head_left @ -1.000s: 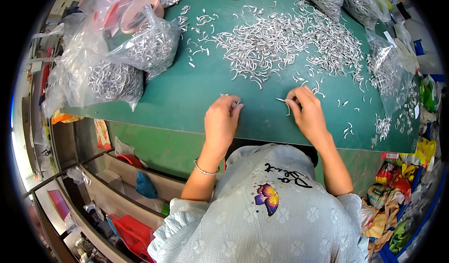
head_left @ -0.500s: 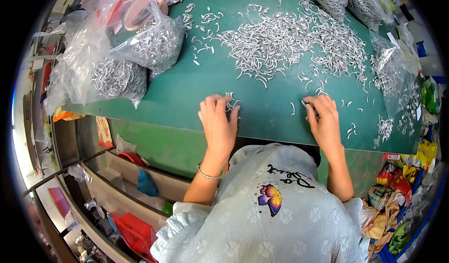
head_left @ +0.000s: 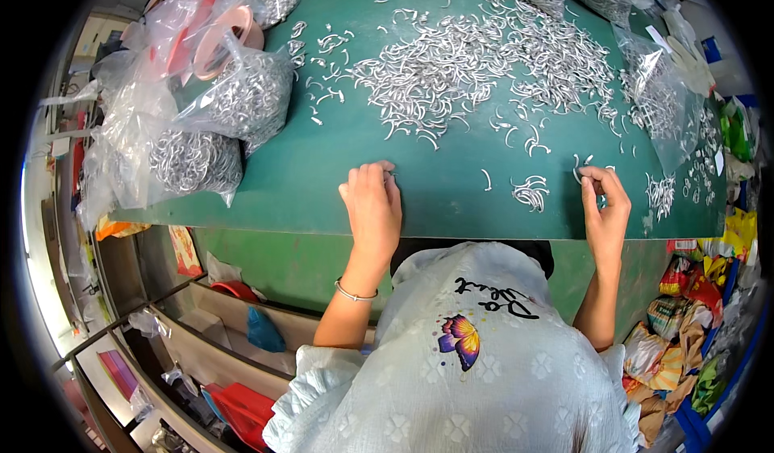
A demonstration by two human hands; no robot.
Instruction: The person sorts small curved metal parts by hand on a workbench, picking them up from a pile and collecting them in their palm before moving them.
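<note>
My left hand (head_left: 371,207) rests on the green table (head_left: 451,203) near its front edge, fingers curled together. What lies inside or under them is hidden. To the right, my right hand (head_left: 606,203) pinches a small curved silver metal piece (head_left: 576,168) between thumb and fingertips, just above the tabletop. Between the hands lie a small cluster of the same pieces (head_left: 530,193) and a single curved piece (head_left: 486,180). A large loose heap of these pieces (head_left: 435,78) spreads beyond both hands, with a few strays at its near side.
Clear plastic bags of metal pieces (head_left: 197,159) stand at the left, beside a pink tape-like ring (head_left: 222,42). Another filled bag (head_left: 661,102) sits at the right, near a small pile (head_left: 660,195). Left below the table are shelves with a red basket (head_left: 242,413).
My right hand has moved right, off the small cluster that now shows between the hands. The left hand's fingers have closed, and pieces seen by its thumb are hidden. The view has shifted slightly.
</note>
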